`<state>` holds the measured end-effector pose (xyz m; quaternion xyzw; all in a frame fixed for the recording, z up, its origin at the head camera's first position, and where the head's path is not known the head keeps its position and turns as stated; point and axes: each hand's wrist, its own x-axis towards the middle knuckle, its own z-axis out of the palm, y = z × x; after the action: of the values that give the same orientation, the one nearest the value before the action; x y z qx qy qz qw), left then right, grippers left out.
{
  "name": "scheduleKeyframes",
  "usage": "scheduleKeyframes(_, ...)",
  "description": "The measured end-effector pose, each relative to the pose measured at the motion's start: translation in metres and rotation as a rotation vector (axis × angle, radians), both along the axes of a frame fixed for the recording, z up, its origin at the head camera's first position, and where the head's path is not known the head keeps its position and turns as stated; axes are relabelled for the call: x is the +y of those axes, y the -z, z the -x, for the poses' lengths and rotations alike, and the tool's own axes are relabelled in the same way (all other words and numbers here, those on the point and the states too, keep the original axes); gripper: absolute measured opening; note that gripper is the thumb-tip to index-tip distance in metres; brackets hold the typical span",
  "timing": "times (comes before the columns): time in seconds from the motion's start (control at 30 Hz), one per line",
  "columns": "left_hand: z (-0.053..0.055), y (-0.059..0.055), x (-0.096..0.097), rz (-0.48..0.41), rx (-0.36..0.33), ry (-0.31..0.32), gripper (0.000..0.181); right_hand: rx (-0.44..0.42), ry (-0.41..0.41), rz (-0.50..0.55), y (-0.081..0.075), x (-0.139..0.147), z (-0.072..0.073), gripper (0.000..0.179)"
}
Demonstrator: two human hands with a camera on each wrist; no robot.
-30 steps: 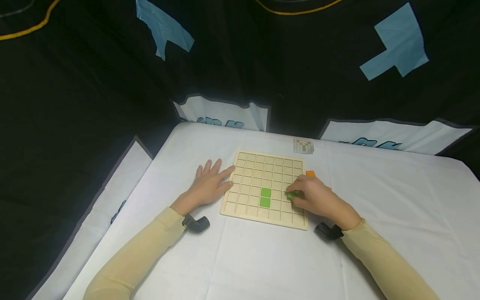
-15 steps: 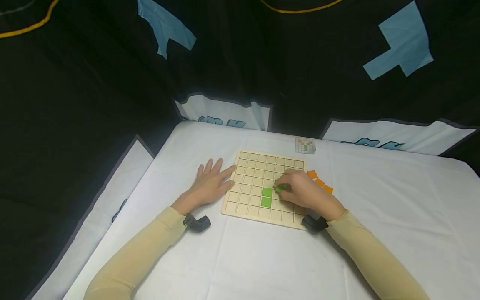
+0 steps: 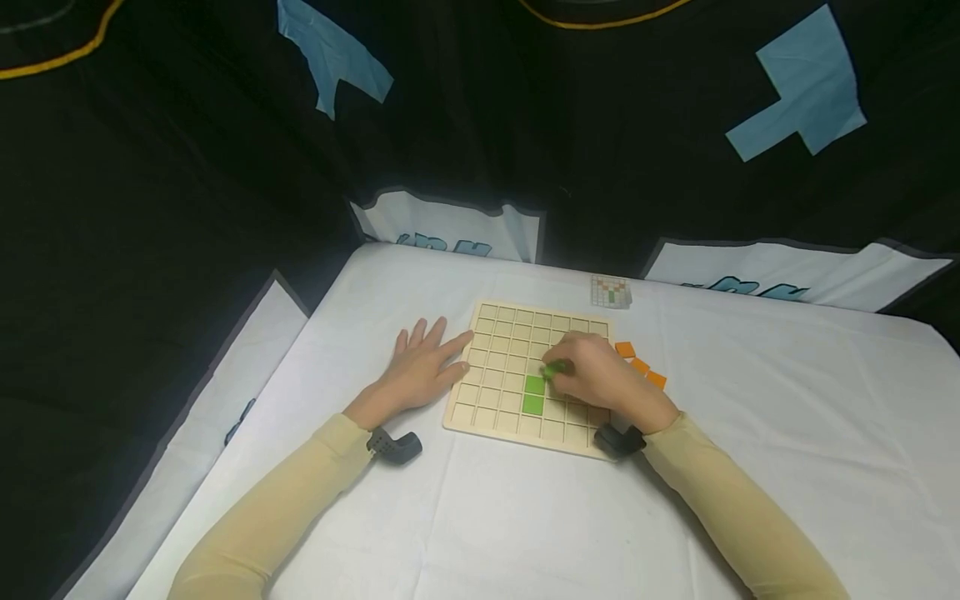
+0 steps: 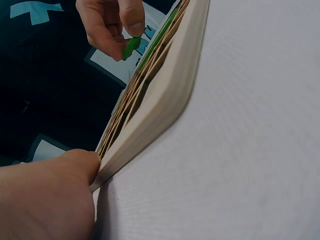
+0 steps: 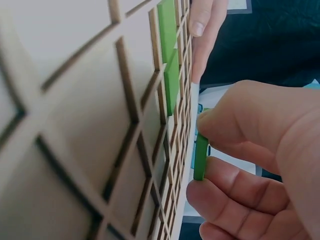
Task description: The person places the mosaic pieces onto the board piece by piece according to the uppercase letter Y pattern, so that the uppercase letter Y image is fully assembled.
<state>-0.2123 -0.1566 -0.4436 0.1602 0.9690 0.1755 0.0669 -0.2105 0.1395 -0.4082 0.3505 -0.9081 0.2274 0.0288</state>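
A pale wooden grid board (image 3: 491, 400) lies on the white table, with two green square tiles (image 3: 533, 395) set in neighbouring cells of one column. My right hand (image 3: 596, 368) pinches another green tile (image 5: 200, 156) between thumb and fingertip, held just above the board near those two. In the left wrist view the pinched green tile (image 4: 131, 48) is tilted over the board. My left hand (image 3: 412, 369) lies flat with fingers spread on the cloth, its thumb and forefinger touching the board's left edge.
Several orange tiles (image 3: 640, 365) lie on the cloth at the board's right side. A small card with a coloured grid pattern (image 3: 611, 291) lies behind the board's far right corner. Black cloth hangs beyond the table (image 3: 510, 517).
My right hand has moved left across the board, carrying the green tile towards the two set tiles. The orange tiles beside the board have come into fuller view. My left hand stays put.
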Motion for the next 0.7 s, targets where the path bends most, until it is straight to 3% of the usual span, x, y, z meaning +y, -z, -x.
scheduleKeyframes(0.7, 0.0, 0.0, -0.001, -0.005, -0.007, 0.001, 0.059, -0.046, 0.018, -0.027, 0.0, -0.016, 0.013, 0.026)
